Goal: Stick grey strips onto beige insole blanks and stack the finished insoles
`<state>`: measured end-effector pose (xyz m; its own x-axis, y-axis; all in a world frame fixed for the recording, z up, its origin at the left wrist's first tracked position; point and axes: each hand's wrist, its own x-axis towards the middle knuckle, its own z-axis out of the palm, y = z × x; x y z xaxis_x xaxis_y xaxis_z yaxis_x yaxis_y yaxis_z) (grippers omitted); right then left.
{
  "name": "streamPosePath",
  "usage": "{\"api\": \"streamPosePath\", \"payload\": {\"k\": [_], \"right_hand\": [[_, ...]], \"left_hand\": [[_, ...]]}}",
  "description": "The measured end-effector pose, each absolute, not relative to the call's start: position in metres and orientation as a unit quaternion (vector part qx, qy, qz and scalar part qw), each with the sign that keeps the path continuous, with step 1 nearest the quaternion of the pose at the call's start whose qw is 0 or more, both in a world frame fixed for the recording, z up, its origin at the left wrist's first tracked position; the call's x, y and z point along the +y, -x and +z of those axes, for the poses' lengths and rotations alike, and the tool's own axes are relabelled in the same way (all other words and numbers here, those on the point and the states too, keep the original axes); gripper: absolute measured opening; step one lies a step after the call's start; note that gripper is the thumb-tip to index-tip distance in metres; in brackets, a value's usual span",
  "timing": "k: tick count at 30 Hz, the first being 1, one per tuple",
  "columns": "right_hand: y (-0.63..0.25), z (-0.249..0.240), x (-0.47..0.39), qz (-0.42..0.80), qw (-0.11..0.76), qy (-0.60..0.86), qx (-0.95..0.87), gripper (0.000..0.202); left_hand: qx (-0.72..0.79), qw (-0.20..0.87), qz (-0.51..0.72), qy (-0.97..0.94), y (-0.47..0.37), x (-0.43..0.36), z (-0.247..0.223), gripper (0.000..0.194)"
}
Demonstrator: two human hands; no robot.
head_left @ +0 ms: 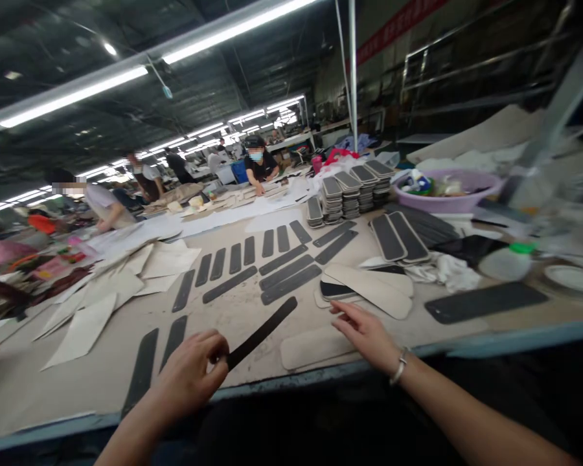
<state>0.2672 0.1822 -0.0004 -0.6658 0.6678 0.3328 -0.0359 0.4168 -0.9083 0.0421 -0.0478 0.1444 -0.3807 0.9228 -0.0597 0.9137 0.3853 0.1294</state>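
Note:
My left hand (pixel 194 369), near the table's front edge, pinches one end of a long dark strip (pixel 265 330) with rounded ends. The strip slants away to the right above the table. My right hand (pixel 364 330) reaches in with fingers stretched out and apart, holding nothing. Its fingertips are beside a small pile of beige rounded panels (pixel 376 288) with dark pieces among them. Under and left of that hand lies a pale rounded panel (pixel 315 346). Beyond my hands, several dark strips (pixel 291 281) are laid out in rows on the table.
Stacks of dark panels with pale edges (pixel 357 188) stand at the back right, beside a purple basin (pixel 447 200). White sheets (pixel 121 278) overlap at left. A dark panel (pixel 486 302) and a green-lidded container (pixel 508 262) are at right. A co-worker (pixel 260 165) leans over the far end.

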Motion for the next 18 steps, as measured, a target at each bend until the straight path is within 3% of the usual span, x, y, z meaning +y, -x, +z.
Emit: {"api": "streamPosePath", "payload": {"k": [11, 18], "right_hand": [[-0.287, 0.017, 0.190, 0.645, 0.331, 0.179, -0.665, 0.039], [-0.280, 0.018, 0.190, 0.539, 0.352, 0.163, -0.747, 0.027]], "left_hand": [[0.791, 0.185, 0.076, -0.578, -0.080, -0.030, 0.133, 0.017], [0.773, 0.220, 0.098, -0.586, -0.081, -0.026, 0.131, 0.013]]}}
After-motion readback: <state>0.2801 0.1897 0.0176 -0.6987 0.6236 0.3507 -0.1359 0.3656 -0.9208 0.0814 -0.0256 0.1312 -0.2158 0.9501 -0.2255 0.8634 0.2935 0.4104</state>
